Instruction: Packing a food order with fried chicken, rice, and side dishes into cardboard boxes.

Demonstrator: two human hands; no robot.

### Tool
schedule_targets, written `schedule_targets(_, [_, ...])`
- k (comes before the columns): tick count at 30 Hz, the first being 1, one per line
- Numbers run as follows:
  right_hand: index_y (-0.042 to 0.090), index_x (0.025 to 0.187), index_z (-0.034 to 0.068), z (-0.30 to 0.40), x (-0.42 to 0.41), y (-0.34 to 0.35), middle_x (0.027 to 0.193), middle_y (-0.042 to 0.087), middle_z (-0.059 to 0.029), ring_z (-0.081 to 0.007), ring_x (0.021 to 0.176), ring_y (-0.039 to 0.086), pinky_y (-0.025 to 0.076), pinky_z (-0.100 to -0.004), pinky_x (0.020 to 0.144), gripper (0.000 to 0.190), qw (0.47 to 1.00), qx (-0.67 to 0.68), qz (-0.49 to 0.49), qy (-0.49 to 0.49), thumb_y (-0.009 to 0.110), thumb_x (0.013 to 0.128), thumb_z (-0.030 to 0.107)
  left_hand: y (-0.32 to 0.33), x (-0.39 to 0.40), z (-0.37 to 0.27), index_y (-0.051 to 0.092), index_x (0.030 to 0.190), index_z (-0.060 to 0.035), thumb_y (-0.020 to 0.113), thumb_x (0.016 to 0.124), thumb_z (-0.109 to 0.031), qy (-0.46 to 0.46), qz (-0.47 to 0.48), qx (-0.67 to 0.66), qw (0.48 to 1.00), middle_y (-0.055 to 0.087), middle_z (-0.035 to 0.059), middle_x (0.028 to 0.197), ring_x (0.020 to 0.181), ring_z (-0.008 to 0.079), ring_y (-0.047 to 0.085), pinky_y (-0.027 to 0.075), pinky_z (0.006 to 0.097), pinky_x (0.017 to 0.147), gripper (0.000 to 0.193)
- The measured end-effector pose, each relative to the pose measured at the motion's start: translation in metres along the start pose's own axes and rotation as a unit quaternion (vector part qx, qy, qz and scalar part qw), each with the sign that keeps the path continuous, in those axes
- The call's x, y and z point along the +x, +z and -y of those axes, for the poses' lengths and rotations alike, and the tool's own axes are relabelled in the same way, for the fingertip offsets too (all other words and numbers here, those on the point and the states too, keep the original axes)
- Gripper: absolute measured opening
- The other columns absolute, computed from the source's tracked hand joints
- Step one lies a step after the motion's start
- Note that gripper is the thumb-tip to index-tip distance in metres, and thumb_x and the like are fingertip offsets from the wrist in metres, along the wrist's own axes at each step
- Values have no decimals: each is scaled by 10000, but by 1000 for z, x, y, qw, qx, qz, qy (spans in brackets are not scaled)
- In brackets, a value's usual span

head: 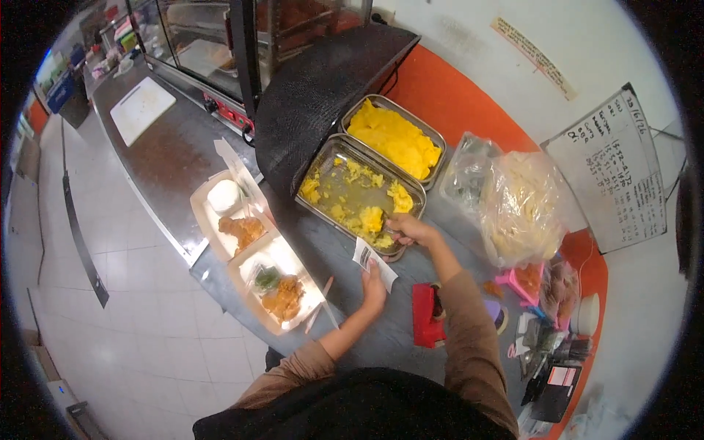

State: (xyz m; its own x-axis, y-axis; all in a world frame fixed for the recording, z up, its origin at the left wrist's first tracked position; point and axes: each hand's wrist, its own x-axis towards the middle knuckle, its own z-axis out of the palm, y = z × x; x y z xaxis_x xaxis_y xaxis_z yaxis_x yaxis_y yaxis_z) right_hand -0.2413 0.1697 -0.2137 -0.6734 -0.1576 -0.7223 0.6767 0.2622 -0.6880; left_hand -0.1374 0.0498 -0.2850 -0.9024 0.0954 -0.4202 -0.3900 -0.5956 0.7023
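Note:
My left hand (374, 286) holds a small printed paper slip (375, 264) beside the near metal tray. My right hand (411, 229) reaches over that tray's (357, 190) right end, its fingers closed around something thin, perhaps a utensil handle, mostly hidden. A clump of scrambled egg (371, 218) sits just left of the fingers, among scattered bits of egg. Behind it, a second metal tray (440, 144) is full of yellow egg. To the left stand two open paper food boxes, each with fried chicken (283, 298); one holds a white rice mound (223, 197), the other a small bag of something green (267, 279).
A black mesh food cover (324, 82) stands tilted behind the trays. Clear plastic bags (522, 209) lie to the right, near a red tape dispenser (428, 316) and a pink basket (525, 283). A glass display cabinet (203, 44) and white cutting board (143, 110) are at upper left.

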Motion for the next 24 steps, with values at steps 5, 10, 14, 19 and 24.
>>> schedule_targets(5, [337,1161,141,-4,8,43,745,555,-190,-332,688,551,426,-413,579,416,769,-553,-231,-225,456,769,208,6,-1,3,365,1083,49,325,850,-356,24,-19,83,996,483,131,981,873,185,463,347,274,784,469])
schedule_targets(10, [370,1155,166,2,-17,45,784,567,-156,-322,674,551,427,-401,576,441,769,-586,-172,-188,492,739,248,19,-5,-12,300,1132,37,326,850,-346,34,-25,64,997,437,138,1048,914,200,440,329,283,811,477])
schedule_targets(14, [386,1145,158,13,-32,37,774,571,-149,-311,688,555,429,-395,588,426,750,-633,-104,-164,491,741,241,13,0,-4,313,1122,28,325,852,-342,36,-50,52,997,446,133,1028,916,194,436,332,284,807,458])
schedule_targets(19, [387,1150,121,-22,-7,-14,714,583,-110,-252,671,574,445,-341,583,407,764,-572,-75,-290,475,767,224,8,2,0,308,1130,30,319,853,-345,29,-13,70,997,441,132,1051,940,202,432,328,290,814,467])
schedule_targets(24, [419,972,108,-10,-4,-22,581,439,-15,-60,396,305,245,-202,338,179,981,-171,85,23,421,823,205,7,-10,-12,265,1167,28,316,855,-326,46,1,100,994,401,149,1101,996,211,397,294,286,853,475])
